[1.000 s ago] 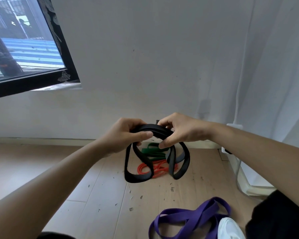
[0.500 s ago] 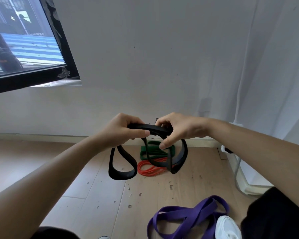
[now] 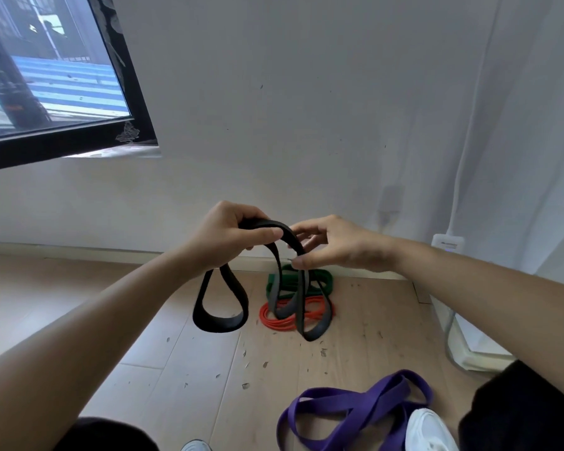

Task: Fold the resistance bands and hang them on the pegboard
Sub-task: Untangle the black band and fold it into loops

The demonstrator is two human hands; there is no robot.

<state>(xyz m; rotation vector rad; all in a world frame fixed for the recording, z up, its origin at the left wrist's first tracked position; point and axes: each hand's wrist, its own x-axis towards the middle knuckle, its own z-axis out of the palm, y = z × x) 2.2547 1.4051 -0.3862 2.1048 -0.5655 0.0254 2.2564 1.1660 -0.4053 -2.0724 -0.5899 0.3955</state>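
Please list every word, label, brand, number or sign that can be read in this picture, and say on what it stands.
On the white box by the wall: a small dark label, too blurred to read.
On the pole outside the window: faint orange marks, too blurred to read.
On the black band, purple band, green band and orange band: no print shows.
So nothing can be quoted.

Left hand (image 3: 228,236), right hand (image 3: 336,245): bare. Left forearm (image 3: 95,336) bare from wrist to frame edge, down-left of grip. Right forearm (image 3: 469,288) likewise bare, down-right of grip. Black garment (image 3: 521,415) over leg, well below and right of grip. Second dark patch of clothing (image 3: 105,434) below-left, at bottom edge. White shoe (image 3: 432,431) below-right of grip, touching black garment. Toe of other white shoe (image 3: 194,445) just showing at bottom edge, below grip.
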